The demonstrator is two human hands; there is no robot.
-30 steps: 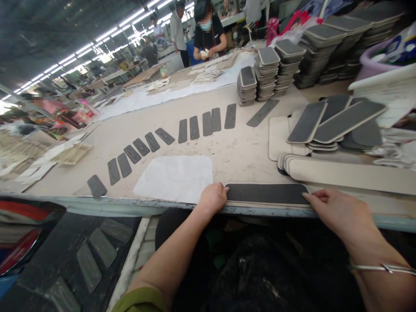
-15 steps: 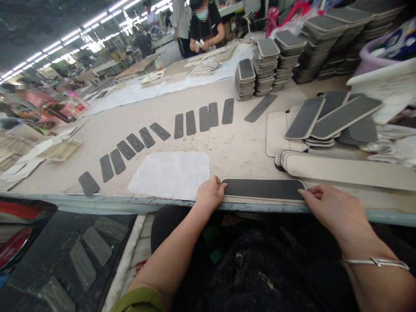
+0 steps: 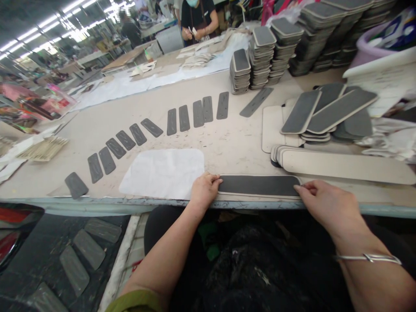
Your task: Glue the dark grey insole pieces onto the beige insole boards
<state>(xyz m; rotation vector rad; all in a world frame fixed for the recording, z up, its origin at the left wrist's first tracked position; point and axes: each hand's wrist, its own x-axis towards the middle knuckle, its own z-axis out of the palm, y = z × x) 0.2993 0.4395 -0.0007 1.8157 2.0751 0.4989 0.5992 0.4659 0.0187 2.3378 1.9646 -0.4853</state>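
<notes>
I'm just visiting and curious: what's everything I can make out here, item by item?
Table: one, beige, mid-view
Strip: one, dark grey with pale rim, at the near edge
Small pads: thirteen, dark grey, ragged row
Lower pads: four, grey, lower left
Sheet: one, white, left of the strip
Long pieces: several, beige, piled right
Loose panels: several, grey, right
Stacks: several, grey, upper right
Basin: one, lilac, upper right
Co-worker: one, black top, far side
Bangle: one, silvery, right wrist
Left hand: one, bare, strip's left end
Right hand: one, bare, strip's right end
</notes>
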